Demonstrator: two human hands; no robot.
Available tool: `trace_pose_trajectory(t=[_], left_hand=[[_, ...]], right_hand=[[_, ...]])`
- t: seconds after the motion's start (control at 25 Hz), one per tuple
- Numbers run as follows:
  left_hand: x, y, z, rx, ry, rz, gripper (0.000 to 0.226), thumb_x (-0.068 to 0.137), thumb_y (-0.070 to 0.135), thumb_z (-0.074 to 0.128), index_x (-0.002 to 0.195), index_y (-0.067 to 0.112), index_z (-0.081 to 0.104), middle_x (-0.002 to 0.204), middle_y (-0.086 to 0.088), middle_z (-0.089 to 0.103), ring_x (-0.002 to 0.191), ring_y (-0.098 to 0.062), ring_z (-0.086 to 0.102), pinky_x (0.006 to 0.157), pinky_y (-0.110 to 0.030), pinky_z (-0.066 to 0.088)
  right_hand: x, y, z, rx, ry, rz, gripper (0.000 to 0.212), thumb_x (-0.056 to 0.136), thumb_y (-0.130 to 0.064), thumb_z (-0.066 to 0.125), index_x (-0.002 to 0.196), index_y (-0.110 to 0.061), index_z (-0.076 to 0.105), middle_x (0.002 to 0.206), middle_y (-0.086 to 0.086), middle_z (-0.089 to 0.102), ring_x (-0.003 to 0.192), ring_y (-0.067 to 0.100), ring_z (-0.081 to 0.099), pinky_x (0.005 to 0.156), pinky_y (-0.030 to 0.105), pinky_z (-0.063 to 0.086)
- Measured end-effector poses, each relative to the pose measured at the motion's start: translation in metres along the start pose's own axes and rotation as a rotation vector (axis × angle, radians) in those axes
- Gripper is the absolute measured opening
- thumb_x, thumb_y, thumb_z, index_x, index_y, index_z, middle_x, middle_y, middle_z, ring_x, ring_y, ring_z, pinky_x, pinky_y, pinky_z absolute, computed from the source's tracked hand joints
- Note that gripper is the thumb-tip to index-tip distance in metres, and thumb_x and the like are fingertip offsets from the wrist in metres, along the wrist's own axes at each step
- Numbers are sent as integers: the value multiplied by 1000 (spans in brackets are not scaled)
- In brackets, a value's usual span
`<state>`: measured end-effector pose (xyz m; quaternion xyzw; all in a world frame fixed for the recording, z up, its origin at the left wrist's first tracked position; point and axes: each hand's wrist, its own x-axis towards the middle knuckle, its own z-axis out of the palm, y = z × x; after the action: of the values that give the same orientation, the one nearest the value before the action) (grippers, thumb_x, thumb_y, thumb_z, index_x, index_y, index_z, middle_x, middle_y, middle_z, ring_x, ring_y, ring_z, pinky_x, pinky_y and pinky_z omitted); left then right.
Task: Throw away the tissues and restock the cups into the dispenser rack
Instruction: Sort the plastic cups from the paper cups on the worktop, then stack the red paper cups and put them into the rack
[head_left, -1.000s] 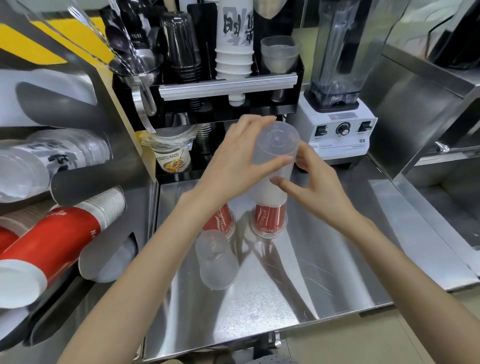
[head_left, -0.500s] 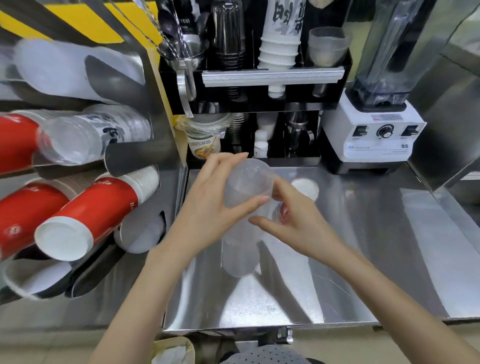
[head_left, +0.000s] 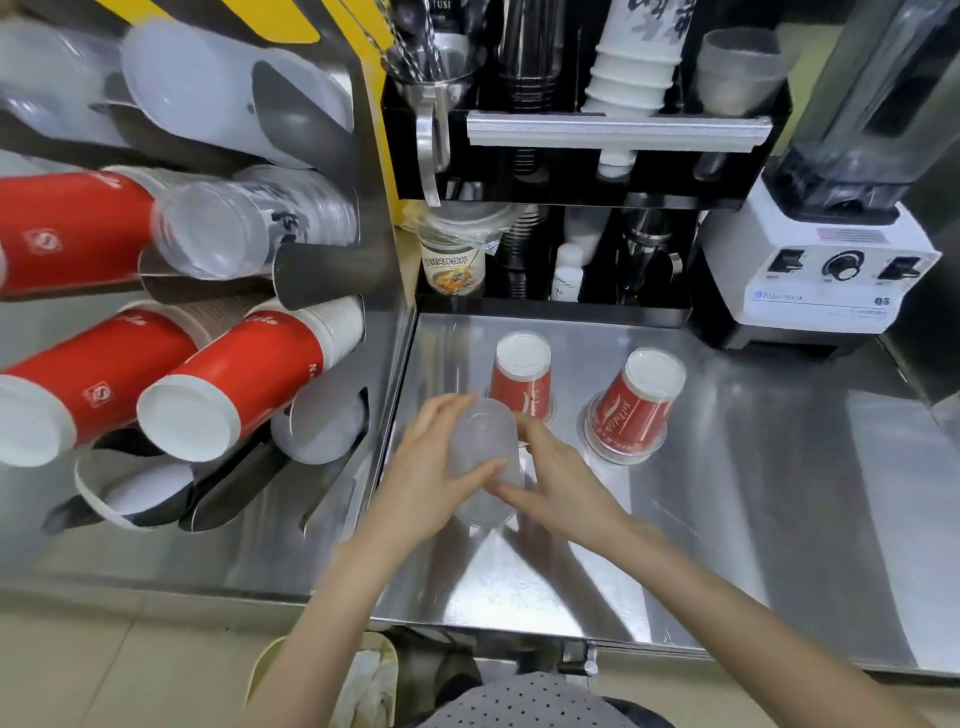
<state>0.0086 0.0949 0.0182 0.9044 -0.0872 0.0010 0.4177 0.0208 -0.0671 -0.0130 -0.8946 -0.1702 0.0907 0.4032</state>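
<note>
A white-based blender (head_left: 826, 270) stood at the back right of the steel counter (head_left: 753, 519). Left of it, a lidded instant-food cup (head_left: 453, 262) sat under a black organizer shelf (head_left: 613, 171).

A single head-worn wide-angle view looks steeply down and forward from close above the shiny steel counter (head_left: 727, 519). The steel cup dispenser rack (head_left: 332, 291) fills the frame's left; a white blender base (head_left: 821, 275) sits upper right.
</note>
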Motion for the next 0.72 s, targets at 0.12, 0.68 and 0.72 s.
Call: trace_pose_trajectory(t=[0.12,0.68,0.72], left_hand=[[-1,-11,9,0,-3,-35,65,76,29,68,133,21,38,129,8,41,119,-10,43,98,-23,34],[78,-2,-10,-289,-33,-346,54,86,52,41,128,18,44,130,-1,52,118,-18,50,98,-31,39],[88,-3,-7,-271,-80,-387,57,86,55,39,128,17,44,133,-3,50,120,-19,48,101,-34,38]], right_hand=[[1,7,10,5,-15,25,68,78,-34,63,134,-20,28,137,-1,47,122,18,48,99,37,43],[28,17,-43,230,304,140,51,87,-29,55,133,-18,37,129,5,49,110,10,48,98,30,41],[35,20,-43,231,260,201,60,85,-32,58,136,-17,31,137,9,43,117,14,46,101,32,39]])
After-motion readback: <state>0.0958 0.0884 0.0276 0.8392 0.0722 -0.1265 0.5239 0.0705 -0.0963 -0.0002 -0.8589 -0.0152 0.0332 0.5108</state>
